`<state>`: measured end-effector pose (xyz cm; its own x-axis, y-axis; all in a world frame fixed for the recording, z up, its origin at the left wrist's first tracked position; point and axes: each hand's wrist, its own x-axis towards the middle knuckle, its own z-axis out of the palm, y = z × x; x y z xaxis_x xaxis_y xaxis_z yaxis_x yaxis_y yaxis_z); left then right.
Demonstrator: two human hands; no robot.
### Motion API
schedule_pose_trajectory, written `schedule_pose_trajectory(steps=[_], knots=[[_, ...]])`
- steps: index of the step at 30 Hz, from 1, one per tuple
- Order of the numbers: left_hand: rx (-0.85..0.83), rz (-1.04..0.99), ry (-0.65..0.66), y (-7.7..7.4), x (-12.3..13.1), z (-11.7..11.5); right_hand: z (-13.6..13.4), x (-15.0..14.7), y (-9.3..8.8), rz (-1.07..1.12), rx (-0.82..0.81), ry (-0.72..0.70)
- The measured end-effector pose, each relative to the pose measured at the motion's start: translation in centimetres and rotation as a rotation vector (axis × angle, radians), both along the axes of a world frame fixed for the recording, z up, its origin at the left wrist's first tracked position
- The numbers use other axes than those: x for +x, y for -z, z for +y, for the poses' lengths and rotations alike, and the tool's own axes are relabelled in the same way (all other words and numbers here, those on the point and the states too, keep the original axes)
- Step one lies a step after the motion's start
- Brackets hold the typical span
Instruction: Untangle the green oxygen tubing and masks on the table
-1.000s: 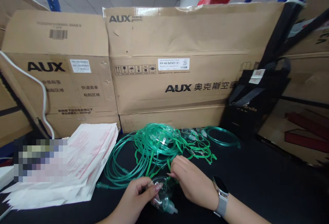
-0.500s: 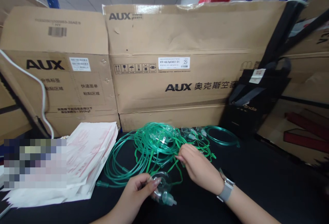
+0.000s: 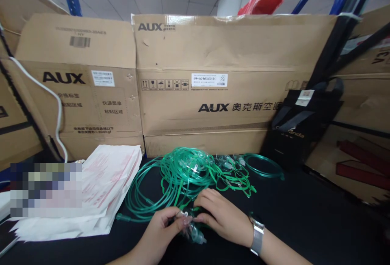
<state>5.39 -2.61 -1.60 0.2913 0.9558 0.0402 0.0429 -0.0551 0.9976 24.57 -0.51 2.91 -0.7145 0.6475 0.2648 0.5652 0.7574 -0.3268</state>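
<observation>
A tangle of green plastic tubing (image 3: 183, 175) with clear masks lies on the black table (image 3: 304, 224). My left hand (image 3: 161, 232) pinches a clear plastic mask (image 3: 195, 234) near the table's front edge. My right hand (image 3: 222, 216), with a watch on the wrist, has its fingers curled onto the same mask and the green strap beside it, fingertips almost touching the left ones. A loose coil of green tube (image 3: 263, 165) lies apart to the right of the pile.
A stack of white paper pouches with red print (image 3: 103, 184) lies at the left. Large AUX cardboard boxes (image 3: 213, 78) wall the back. A black tote bag (image 3: 298, 123) leans at the right. A white cable (image 3: 55, 106) hangs at the left.
My right hand has drawn back from the tubing pile to the mask in my left hand. The left hand stays about where it was with the mask.
</observation>
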Motion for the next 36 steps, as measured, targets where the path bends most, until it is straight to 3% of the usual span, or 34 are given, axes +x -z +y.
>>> schedule_pose_trajectory(steps=[9, 22, 26, 30, 36], knots=[[0.009, -0.013, 0.002, -0.1, -0.1, -0.2, 0.5, 0.0, 0.8, -0.059, 0.014, 0.008], [0.051, 0.046, 0.039, -0.1, -0.1, -0.3, 0.4, -0.2, 1.1, 0.096, -0.225, -0.031], [0.051, 0.043, 0.045, 0.0, -0.1, -0.3, 0.6, -0.1, 1.2, 0.038, -0.202, 0.024], [0.064, 0.054, 0.057, 0.2, -0.2, -0.3, 0.5, 0.0, 1.2, 0.004, -0.156, -0.007], [0.045, 0.03, 0.038, 0.2, -0.2, -0.2, 0.0, -0.1, 1.0, 0.041, -0.196, 0.043]])
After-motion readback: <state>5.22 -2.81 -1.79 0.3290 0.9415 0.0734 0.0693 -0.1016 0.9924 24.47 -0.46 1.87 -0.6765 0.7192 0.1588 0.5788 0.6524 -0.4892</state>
